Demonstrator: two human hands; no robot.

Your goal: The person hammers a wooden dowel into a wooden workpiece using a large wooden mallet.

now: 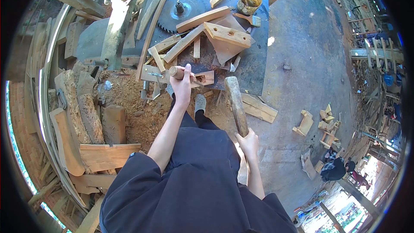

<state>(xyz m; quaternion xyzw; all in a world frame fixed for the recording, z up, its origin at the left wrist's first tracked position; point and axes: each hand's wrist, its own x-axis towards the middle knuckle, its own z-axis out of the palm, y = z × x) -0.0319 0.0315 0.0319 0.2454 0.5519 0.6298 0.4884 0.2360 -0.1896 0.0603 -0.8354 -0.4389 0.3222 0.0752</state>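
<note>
My left hand is closed around a chisel with a round wooden handle. The chisel's blade points right, toward a dark cut-out in a short wooden block at the bench's near edge; whether the tip touches the wood is hard to tell. In my right hand is the lower end of a worn wooden mallet, a plain club shape held upright, its thick head apart from the chisel. Beyond the block lies a board with drilled holes.
On the metal table are a circular saw blade, a yellow tub, a paintbrush and wood strips. Logs and planks are stacked at left. Cut wood pieces lie on the floor at right, near another person.
</note>
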